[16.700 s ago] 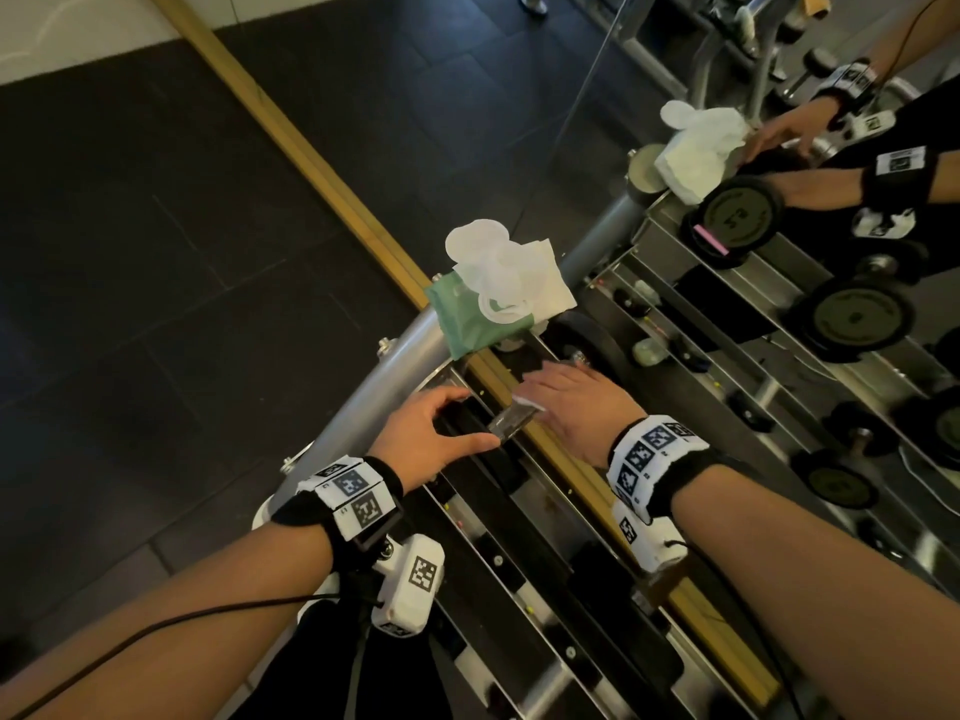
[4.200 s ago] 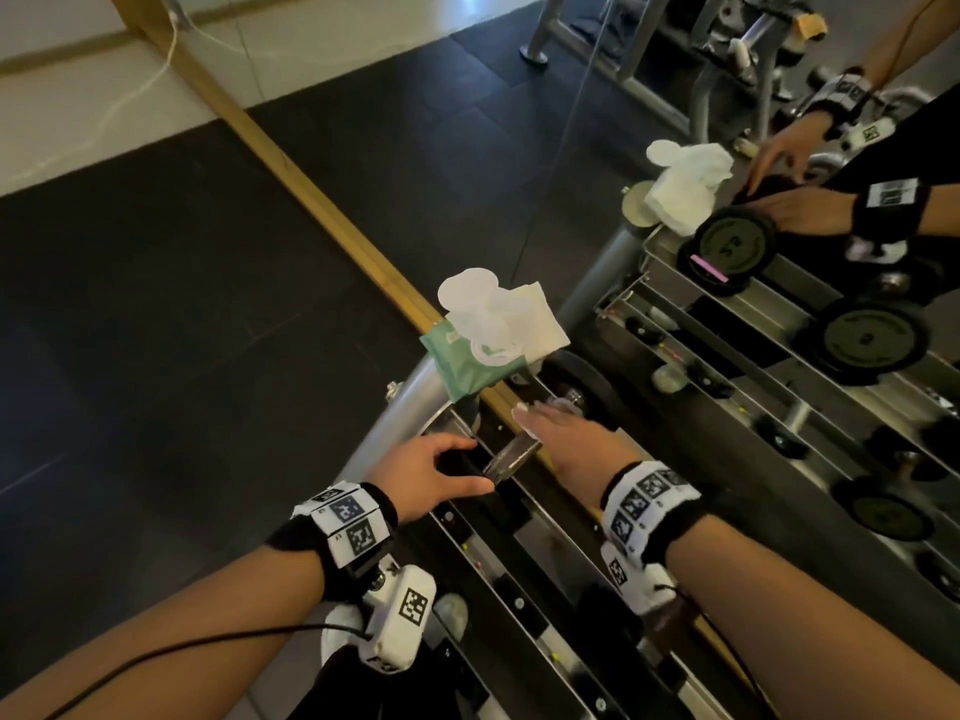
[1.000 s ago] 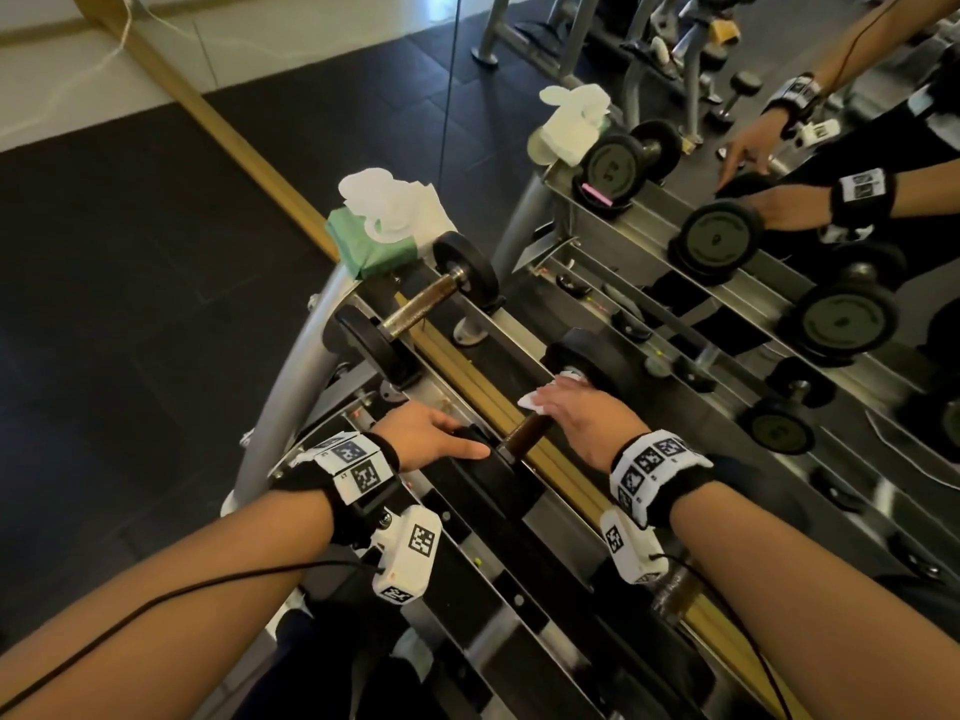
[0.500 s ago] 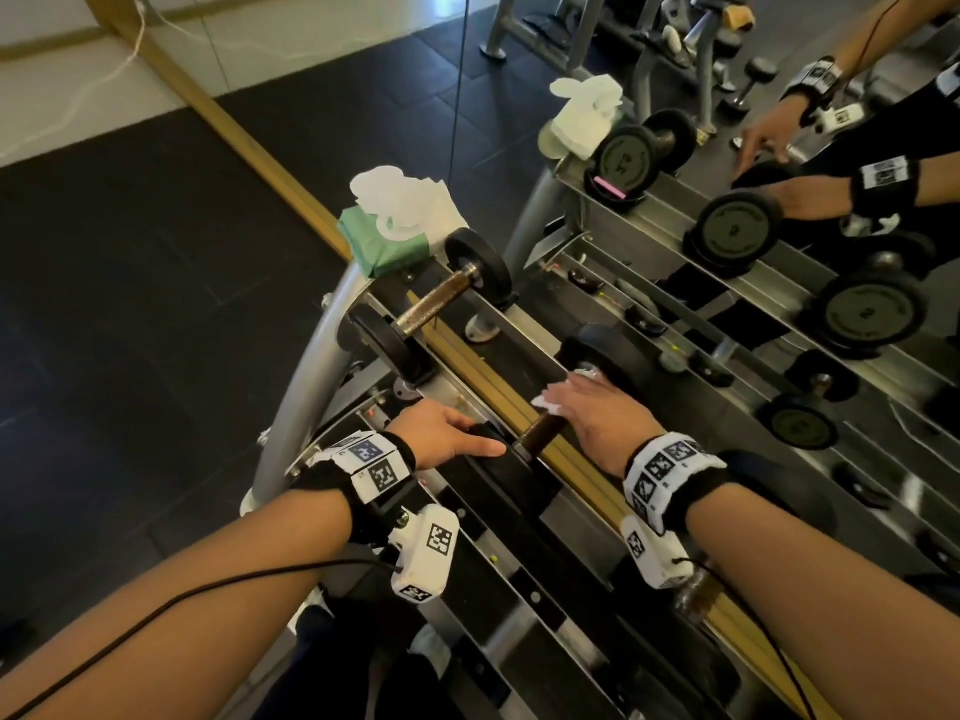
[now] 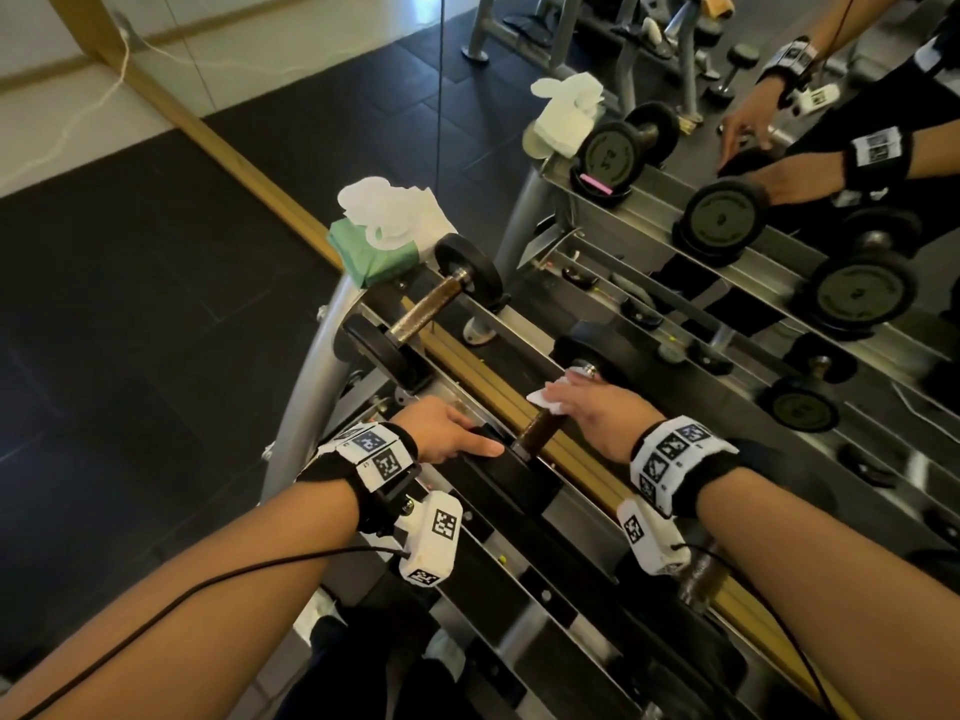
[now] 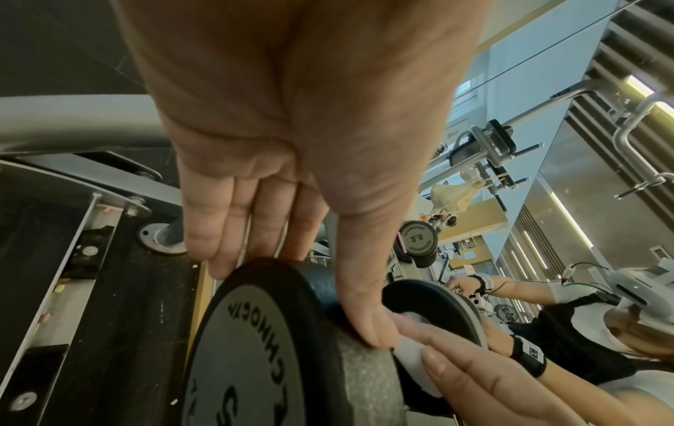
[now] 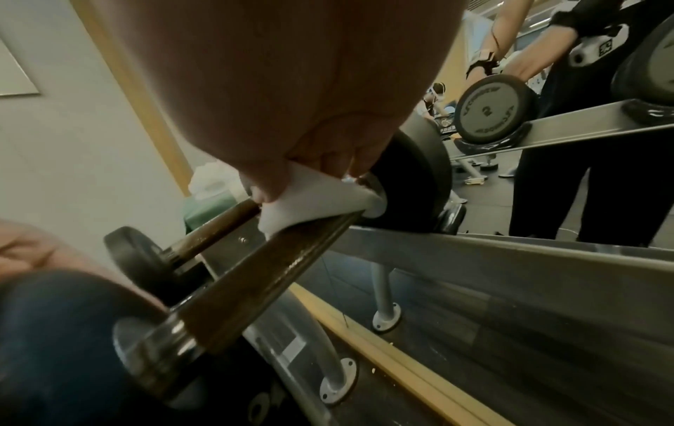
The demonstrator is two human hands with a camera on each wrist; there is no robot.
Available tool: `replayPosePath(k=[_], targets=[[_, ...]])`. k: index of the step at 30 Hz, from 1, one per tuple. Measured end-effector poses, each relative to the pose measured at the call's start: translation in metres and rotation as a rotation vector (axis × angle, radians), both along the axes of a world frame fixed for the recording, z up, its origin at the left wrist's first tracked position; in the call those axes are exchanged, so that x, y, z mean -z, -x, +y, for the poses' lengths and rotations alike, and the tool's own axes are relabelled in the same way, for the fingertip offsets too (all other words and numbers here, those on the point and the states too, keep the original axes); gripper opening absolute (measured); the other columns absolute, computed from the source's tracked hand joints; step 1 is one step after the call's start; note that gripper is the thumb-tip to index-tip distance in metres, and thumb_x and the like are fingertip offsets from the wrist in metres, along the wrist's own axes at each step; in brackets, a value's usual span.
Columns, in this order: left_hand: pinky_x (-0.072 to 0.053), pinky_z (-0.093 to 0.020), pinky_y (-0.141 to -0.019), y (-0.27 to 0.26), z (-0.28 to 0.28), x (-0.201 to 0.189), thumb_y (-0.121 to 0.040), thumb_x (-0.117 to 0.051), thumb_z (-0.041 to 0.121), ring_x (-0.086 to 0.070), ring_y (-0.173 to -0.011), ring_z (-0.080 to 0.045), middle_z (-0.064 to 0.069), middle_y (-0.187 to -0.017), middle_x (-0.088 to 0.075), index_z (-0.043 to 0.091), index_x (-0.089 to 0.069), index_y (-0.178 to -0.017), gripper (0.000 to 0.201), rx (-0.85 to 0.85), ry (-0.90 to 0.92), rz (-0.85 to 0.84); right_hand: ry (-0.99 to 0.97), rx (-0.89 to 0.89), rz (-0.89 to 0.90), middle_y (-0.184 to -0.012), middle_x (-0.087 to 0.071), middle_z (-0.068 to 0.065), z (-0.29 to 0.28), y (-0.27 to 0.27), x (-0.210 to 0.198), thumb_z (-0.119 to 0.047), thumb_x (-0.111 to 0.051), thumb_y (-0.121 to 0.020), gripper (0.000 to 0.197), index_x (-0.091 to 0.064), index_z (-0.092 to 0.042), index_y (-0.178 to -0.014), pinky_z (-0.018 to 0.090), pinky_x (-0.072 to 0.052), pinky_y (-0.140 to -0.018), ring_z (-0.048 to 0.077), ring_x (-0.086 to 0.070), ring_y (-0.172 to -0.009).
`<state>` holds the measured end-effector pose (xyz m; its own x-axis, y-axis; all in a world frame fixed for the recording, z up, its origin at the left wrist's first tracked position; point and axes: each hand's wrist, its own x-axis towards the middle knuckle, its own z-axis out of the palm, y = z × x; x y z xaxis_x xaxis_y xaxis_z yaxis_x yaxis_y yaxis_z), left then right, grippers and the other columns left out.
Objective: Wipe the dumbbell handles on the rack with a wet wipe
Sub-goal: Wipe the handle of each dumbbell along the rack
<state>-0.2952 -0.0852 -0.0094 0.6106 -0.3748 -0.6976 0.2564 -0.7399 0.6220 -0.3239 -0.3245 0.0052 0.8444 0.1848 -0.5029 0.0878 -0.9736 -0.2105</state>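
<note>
- While your right hand (image 5: 597, 413) is wrapped over the near dumbbell's handle (image 5: 540, 428), its grip is closed on a white wet wipe (image 5: 545, 400) folded round the bar; the right wrist view shows the wipe (image 7: 313, 199) pinched under thumb and fingers at the far end of the handle (image 7: 269, 276), close against the inner face of the far weight disc (image 7: 412, 184).
- Your left hand (image 5: 447, 433) rests on the rim of the near weight disc (image 5: 514, 475). The left wrist view shows its fingers (image 6: 233, 219) straight over the far side of the disc (image 6: 262, 346) and the thumb flat along the rim, so this grip is wide and encloses nothing.
- That dumbbell lies across the top tier of the metal rack (image 5: 524, 605), its far disc toward the mirror (image 5: 779, 283).
- A second dumbbell (image 5: 423, 317) lies on the same tier further along, well apart from both hands, its brown handle bare.
- A green pack of wipes (image 5: 374, 252) sits at the far end of the rack, just beside the second dumbbell, with white sheets bunched out of its top.
- Black matting (image 5: 130, 330) covers the floor to your left.
- Both wrists carry bands with printed square markers.
</note>
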Motion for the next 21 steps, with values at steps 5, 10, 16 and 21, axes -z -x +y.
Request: replayPosePath(k=[5, 10, 16, 21], targets=[[-0.052, -0.031, -0.085, -0.001, 0.000, 0.003, -0.076, -0.077, 0.048, -0.058, -0.073, -0.011, -0.003, -0.096, -0.071, 0.020, -0.069, -0.119, 0.051, 0.004, 0.024, 0.002, 0.113, -0.322, -0.085, -0.142, -0.036, -0.004, 0.031, 0.025, 0.005, -0.005, -0.065, -0.082, 0.074, -0.031, -0.029, -0.144, 0.044, -0.029, -0.117, 0.024, -0.029, -0.139], [-0.050, -0.029, -0.079, 0.000, 0.001, 0.007, -0.076, -0.077, 0.050, -0.056, -0.069, -0.010, -0.004, -0.089, -0.069, 0.021, -0.070, -0.117, 0.050, -0.010, 0.027, -0.006, 0.104, -0.293, 0.030, -0.162, -0.017, 0.005, 0.020, 0.027, -0.002, -0.011, -0.043, -0.100, 0.059, -0.023, -0.025, -0.155, 0.044, -0.013, -0.123, 0.028, -0.012, -0.149], [-0.050, -0.030, -0.082, 0.000, 0.001, 0.010, -0.075, -0.079, 0.046, -0.057, -0.075, -0.011, -0.005, -0.101, -0.071, 0.021, -0.069, -0.118, 0.050, -0.034, 0.056, 0.011, 0.217, -0.143, 0.069, -0.163, -0.005, 0.008, 0.015, 0.010, -0.021, -0.001, -0.050, -0.094, 0.071, -0.013, -0.012, -0.154, 0.046, -0.010, -0.124, 0.030, 0.002, -0.152], [-0.054, -0.036, -0.093, 0.000, 0.003, 0.013, -0.074, -0.078, 0.049, -0.067, -0.095, -0.018, -0.003, -0.104, -0.072, 0.024, -0.069, -0.117, 0.050, -0.025, 0.055, 0.002, -0.041, -0.179, 0.021, -0.165, -0.007, 0.001, 0.024, 0.056, -0.003, 0.000, -0.052, -0.095, 0.074, -0.014, -0.017, -0.156, 0.035, 0.001, -0.123, 0.021, 0.003, -0.152]])
